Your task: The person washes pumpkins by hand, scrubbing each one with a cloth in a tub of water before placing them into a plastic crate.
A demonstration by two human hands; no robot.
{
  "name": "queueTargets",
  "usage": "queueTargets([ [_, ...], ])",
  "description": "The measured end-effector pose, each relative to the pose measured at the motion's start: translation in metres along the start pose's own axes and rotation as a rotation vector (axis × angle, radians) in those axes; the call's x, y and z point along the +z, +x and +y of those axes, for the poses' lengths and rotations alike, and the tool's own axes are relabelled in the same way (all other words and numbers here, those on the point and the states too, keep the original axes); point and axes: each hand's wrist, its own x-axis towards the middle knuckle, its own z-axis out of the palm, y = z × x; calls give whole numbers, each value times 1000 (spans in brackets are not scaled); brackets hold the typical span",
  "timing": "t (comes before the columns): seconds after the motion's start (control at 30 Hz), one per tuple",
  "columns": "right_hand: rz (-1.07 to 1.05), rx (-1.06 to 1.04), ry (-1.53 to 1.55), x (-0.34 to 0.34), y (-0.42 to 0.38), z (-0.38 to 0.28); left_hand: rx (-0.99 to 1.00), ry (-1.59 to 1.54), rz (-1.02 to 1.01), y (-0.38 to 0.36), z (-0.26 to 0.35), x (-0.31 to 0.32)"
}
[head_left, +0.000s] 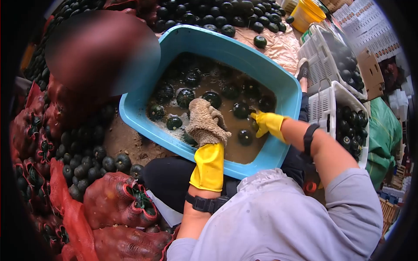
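Observation:
A blue plastic tub (204,37) of murky brown water stands in front of me, with several dark green round squashes (185,98) floating in it. My left hand (208,163), in a yellow rubber glove, holds a beige rough cloth (203,122) over the water. The cloth hides its fingers. At the tub's right side, my right hand (267,123), also yellow-gloved, dips to the water with thumb and fingers curved around a partly hidden dark green squash (254,125). Another squash (241,110) floats just beyond its thumb, and one (245,137) lies nearer me.
Red mesh sacks (115,200) of squashes lie at left, beside loose squashes (87,169). More squashes (220,21) are piled behind the tub. White crates (320,108) and a yellow bucket (307,16) stand at right. A person's shoe (302,68) shows beside the tub. A blurred patch covers the upper left.

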Motion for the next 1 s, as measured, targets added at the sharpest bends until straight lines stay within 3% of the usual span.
queueTargets([
  [0.03, 143, -31, -7, 48, 16, 15, 27, 28, 49, 0, -5, -1],
  [0.07, 66, 113, -30, 45, 11, -5, 50, 56, 99, 0, -9, -3],
  [0.13, -90, 171, -23, 44, 22, -16, -24, -97, 58, -15, -18, 17],
  [0.2, -240, 129, 95, 39, 23, -25, 129, 259, 245, -10, -23, 13],
  [0.27, -306, 23, 513, 23, 8, -29, 151, 419, 371, -14, -23, 30],
  [0.33, -282, -27, 1218, -6, -24, -48, 82, 441, 429, -26, -29, 59],
  [0.43, -3, -424, 1471, -57, -88, -110, 115, 659, 550, -33, -52, 108],
  [0.47, 278, -660, 1279, -33, -70, -107, 141, 753, 593, -36, -55, 122],
  [0.5, 466, -650, 1191, -27, -62, -113, 241, 1429, 284, -55, -47, 133],
  [0.57, 851, -570, 1022, -18, -37, -121, 337, 2089, -103, -71, -44, 124],
  [0.6, 831, -311, 1286, -28, -28, -131, 423, 2124, -186, -59, -51, 92],
  [0.67, 722, -212, 1593, -37, -1, -112, 564, 2130, -306, -39, -60, 47],
  [0.7, 772, -231, 1481, -33, -27, -128, 526, 2019, -304, -32, -57, 42],
  [0.73, 743, -348, 1459, -24, -51, -141, 385, 1693, -249, -23, -56, 41],
  [0.77, 774, -484, 1249, -12, -71, -145, 249, 1367, -156, -16, -56, 37],
  [0.8, 796, -603, 1043, 0, -85, -146, 223, 1546, -160, -24, -51, 65],
  [0.83, 839, -738, 848, -7, -77, -132, 196, 2058, -152, -41, -45, 117],
  [0.87, 801, -600, 1001, -15, -71, -129, 99, 2477, -129, -60, -41, 171],
  [0.9, 918, -360, 1106, -28, -50, -127, 28, 2677, -131, -66, -44, 204],
  [0.93, 1025, -107, 1208, -33, -32, -126, 120, 2445, -144, -62, -43, 187],
  [1.0, 965, -268, 1162, -22, -33, -119, 283, 1979, -160, -44, -35, 138],
])
